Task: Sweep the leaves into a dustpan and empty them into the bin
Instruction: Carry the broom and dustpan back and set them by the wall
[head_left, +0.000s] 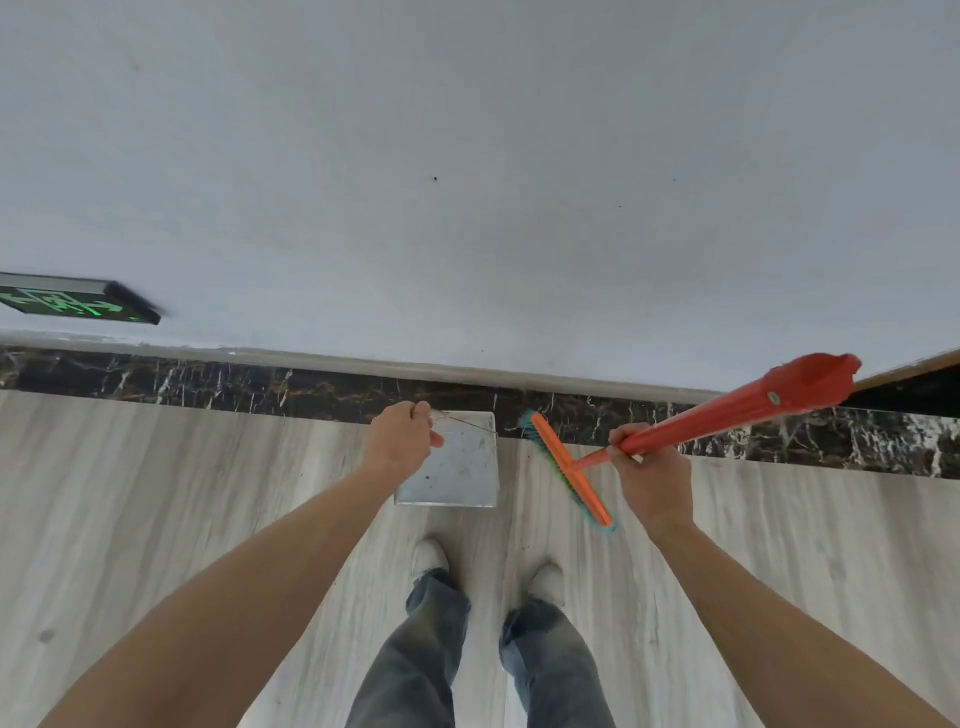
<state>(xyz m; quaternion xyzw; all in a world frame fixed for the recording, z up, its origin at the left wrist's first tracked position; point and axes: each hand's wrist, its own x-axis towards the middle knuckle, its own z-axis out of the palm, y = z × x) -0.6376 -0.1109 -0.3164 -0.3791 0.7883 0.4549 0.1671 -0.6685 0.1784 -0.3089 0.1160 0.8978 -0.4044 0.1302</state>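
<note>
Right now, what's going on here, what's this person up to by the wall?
A person stands facing a wall, looking down. The right hand grips the orange broom, whose bristle head sits by the dark marble baseboard. The left hand holds the thin wire handle of a metal dustpan beside the broom head. No leaves or bin are visible.

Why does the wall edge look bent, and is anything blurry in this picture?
Head view: the wide lens bows the skirting and stretches the forearms; the green sign is smeared at its right end; light is soft and even, no hard shadows; broom and dustpan look fairly sharp.
</note>
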